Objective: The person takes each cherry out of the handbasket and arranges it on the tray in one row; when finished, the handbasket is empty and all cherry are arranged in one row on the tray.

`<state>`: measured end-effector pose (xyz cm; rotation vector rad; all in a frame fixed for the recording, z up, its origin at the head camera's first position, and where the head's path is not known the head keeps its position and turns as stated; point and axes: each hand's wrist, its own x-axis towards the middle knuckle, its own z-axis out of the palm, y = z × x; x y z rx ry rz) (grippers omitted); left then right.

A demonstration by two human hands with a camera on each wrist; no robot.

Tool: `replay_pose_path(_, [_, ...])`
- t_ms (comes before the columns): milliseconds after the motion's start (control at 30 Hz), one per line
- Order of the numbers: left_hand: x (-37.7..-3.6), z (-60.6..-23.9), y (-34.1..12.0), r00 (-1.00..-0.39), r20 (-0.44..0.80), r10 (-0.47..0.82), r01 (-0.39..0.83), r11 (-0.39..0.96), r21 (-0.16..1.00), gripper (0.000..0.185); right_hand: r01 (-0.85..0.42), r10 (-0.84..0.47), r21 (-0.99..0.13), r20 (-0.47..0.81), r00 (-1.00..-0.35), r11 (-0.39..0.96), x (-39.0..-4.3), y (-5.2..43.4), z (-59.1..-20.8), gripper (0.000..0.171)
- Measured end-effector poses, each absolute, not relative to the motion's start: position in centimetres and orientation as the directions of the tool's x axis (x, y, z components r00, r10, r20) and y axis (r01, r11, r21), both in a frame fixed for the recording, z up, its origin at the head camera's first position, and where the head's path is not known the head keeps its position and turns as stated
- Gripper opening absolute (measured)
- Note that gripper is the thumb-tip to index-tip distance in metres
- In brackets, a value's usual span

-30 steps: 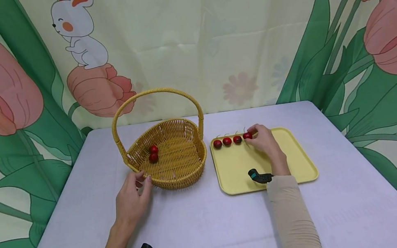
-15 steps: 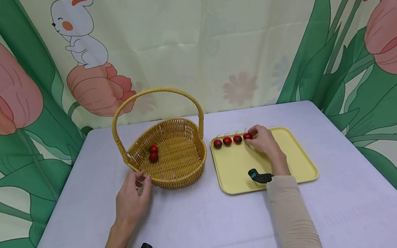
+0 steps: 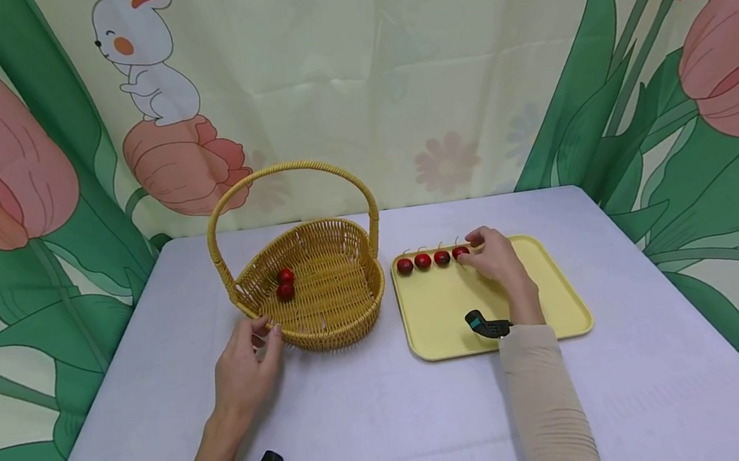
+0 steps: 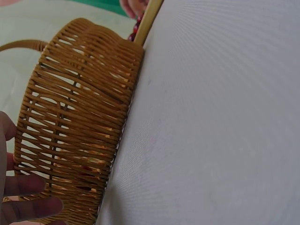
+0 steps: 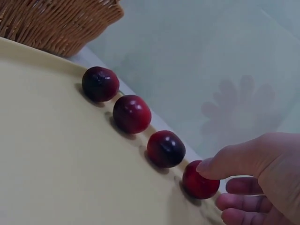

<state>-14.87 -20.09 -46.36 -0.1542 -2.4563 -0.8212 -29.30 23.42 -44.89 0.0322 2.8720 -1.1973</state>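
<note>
Just beyond the left hand (image 3: pixel 248 372) in the head view sits the basket (image 3: pixel 337 336) with two cherries (image 3: pixel 286 291) inside; thumb and forefinger pinch its rim, probably for steadiness.

In the left wrist view, other fingers (image 4: pixel 35 209) spread outside the wicker.

In the right wrist view, the right hand (image 5: pixel 272 176) thumbs the nearest cherry (image 5: pixel 199 186), fingers loose, ungripping; three more (image 5: pixel 131 114) line the tray (image 5: pixel 51 145) past it.
</note>
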Motion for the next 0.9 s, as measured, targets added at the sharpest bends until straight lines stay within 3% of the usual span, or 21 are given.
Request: replay_pose_path(900, [-14.8, -46.4, -20.1, -0.847, 0.529, -0.057, 0.268, 0.813, 0.517, 0.028, -0.123, -0.018, -0.716, 0.152, -0.988, 0.687, -28.3, 20.8, -40.6, 0.049])
